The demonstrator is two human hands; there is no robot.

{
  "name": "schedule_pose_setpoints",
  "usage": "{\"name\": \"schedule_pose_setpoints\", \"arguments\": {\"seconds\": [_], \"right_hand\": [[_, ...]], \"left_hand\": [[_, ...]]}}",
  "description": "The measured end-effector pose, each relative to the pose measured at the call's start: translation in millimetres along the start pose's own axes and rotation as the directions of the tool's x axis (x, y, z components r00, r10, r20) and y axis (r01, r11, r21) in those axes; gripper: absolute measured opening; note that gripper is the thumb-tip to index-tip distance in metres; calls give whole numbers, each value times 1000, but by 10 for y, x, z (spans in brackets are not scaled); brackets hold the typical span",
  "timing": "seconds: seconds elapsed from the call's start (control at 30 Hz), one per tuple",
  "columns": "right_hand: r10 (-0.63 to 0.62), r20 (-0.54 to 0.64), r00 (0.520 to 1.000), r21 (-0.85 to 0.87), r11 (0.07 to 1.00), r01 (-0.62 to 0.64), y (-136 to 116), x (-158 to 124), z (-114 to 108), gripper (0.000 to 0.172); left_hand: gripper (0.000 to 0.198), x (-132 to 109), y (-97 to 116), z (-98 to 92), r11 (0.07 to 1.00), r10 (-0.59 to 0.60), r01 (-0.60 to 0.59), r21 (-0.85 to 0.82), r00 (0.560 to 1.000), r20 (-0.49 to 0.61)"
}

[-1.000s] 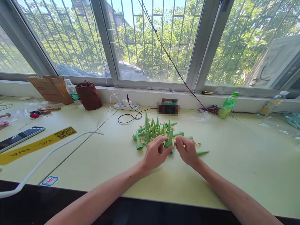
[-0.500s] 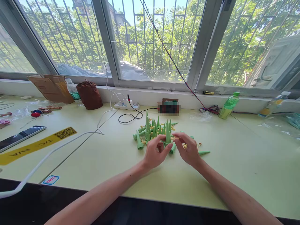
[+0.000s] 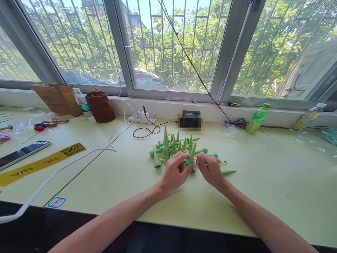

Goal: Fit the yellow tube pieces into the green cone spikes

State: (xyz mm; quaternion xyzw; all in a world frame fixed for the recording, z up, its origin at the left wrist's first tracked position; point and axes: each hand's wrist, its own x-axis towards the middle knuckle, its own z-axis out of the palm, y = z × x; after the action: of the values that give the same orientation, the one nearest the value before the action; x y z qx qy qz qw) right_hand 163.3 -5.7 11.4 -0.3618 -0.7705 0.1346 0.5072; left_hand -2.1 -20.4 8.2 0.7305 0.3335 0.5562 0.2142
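My left hand (image 3: 177,169) is closed on a green plastic cone (image 3: 192,153), its tip up and leaning a little to the right. Just right of the cone's lower end, my right hand (image 3: 210,169) has its thumb and fingers pinched together. Whatever lies in that pinch is too small or hidden to name. Behind both hands spreads a cluster of more green cones (image 3: 165,137), some upright and some on their sides, with small yellow pieces among them. One upright cone (image 3: 157,161) stands left of my left hand. Another cone (image 3: 228,172) lies flat beyond my right wrist.
A white cable (image 3: 79,153) crosses the pale table on the left, near a phone (image 3: 23,154). At the back are a brown bag (image 3: 99,107), a power strip (image 3: 142,118), a pixelated box (image 3: 189,121) and a green bottle (image 3: 258,118).
The held cone has shifted slightly right and tilted that way. My right fingers have drawn in and lowered beside its base, curling more tightly. My left hand stays about where it was.
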Motion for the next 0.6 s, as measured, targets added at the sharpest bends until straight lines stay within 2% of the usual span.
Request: {"name": "schedule_pose_setpoints", "arguments": {"seconds": [0.13,0.37,0.5,0.6], "right_hand": [[29,7,1000,44,999,-29,22,-10,10,42],[66,-58,996,103,993,-59,56,-38,-5,42],[57,-105,993,111,993,-45,47,-25,-33,38],[6,-121,993,48,999,-1,19,-4,-55,35]], "left_hand": [[18,8,3,-1,999,26,-27,25,1000,13],[23,4,33,9,997,-72,72,13,997,18],[23,11,34,-8,992,-104,104,-71,995,1],[28,16,33,-15,972,-172,173,-156,985,23]]}}
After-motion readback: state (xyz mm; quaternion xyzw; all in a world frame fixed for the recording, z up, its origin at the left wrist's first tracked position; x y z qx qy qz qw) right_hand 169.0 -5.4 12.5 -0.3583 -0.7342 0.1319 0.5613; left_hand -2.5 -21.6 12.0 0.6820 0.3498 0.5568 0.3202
